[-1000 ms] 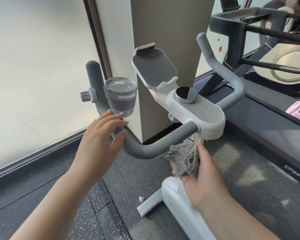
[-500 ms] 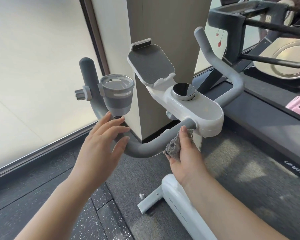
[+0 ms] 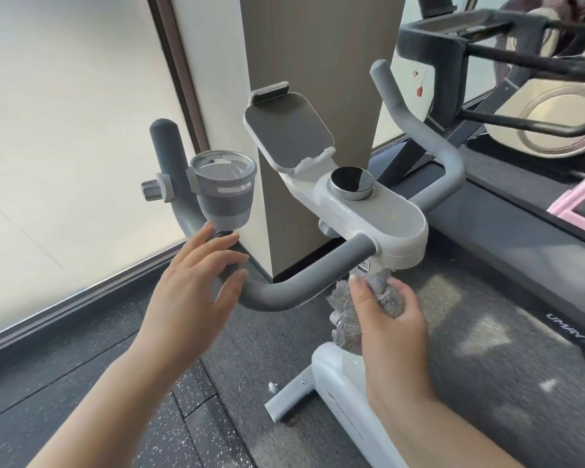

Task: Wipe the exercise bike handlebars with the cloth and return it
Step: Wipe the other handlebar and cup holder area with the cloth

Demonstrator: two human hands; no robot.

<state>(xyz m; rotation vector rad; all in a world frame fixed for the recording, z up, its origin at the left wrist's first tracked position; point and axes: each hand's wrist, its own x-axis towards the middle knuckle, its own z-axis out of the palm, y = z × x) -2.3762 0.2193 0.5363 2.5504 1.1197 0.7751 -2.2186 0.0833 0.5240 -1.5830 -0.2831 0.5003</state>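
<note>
My exercise bike handlebars [image 3: 284, 292] curve across centre. At eight o'clock, my left hand [image 3: 190, 295] rests spread fingers on the bar. At four o'clock, my right hand [image 3: 390, 319] fingers curl around the grey cloth [image 3: 350, 315], bunched just under the bar.

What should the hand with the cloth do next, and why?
Probably lift the cloth onto the grey handlebar just above it: the right hand grips the cloth bunched below the bar, while the left hand rests open at the bend.
</note>
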